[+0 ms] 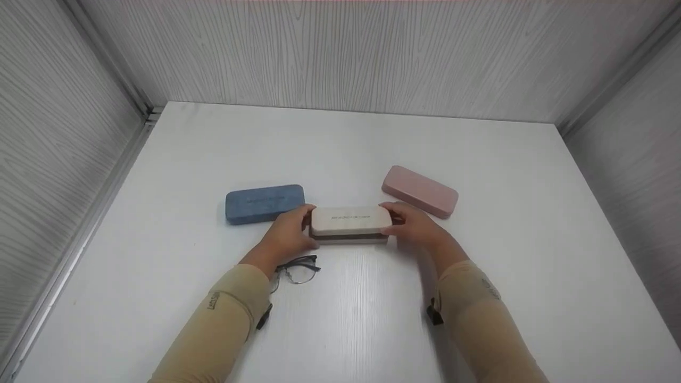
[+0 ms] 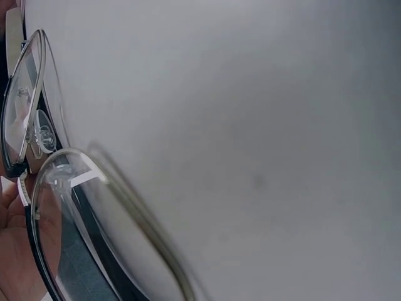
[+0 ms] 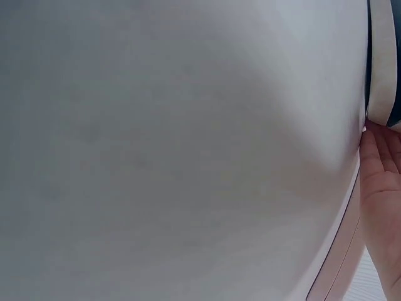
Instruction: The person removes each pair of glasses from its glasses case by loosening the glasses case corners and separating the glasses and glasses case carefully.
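A cream glasses case (image 1: 351,219) with small lettering on its lid lies in the middle of the table, a dark gap showing between lid and base. My left hand (image 1: 290,231) grips its left end, thumb at the near side and fingers at the far side. At the other end, my right hand (image 1: 417,226) holds the case between thumb and fingers. In the right wrist view the case's edge (image 3: 381,63) meets the fingertips. Thin-rimmed eyeglasses (image 1: 306,259) lie just below my left hand, partly hidden by the wrist; their rim (image 2: 144,226) looms large in the left wrist view.
A blue glasses case (image 1: 260,205) lies beyond my left hand, its right end close to the fingers. Past my right hand, a pink glasses case (image 1: 420,192) lies at a slant. Pale wood-grain panels (image 1: 340,58) wall in the white table (image 1: 505,213) at the back and sides.
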Action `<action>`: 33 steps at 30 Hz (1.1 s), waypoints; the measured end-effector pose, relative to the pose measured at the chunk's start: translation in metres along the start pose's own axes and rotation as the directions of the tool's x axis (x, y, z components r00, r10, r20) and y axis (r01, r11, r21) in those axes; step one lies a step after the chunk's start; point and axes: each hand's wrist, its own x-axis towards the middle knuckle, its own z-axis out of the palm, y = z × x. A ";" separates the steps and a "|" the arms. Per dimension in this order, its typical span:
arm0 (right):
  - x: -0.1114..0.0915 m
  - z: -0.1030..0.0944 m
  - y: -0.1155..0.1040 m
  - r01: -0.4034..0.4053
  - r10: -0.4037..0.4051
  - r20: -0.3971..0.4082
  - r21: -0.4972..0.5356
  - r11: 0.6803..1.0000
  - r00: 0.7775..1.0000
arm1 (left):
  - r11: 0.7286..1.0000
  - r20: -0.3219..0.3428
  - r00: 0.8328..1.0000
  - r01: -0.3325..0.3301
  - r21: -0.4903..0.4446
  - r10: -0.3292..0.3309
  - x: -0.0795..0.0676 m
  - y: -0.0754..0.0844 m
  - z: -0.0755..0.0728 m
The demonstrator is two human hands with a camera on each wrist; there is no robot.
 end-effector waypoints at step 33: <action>0.005 0.004 -0.024 -0.099 0.118 -0.044 0.308 0.946 0.992 | 0.999 -0.003 1.000 0.010 0.039 -0.010 0.003 0.002 -0.001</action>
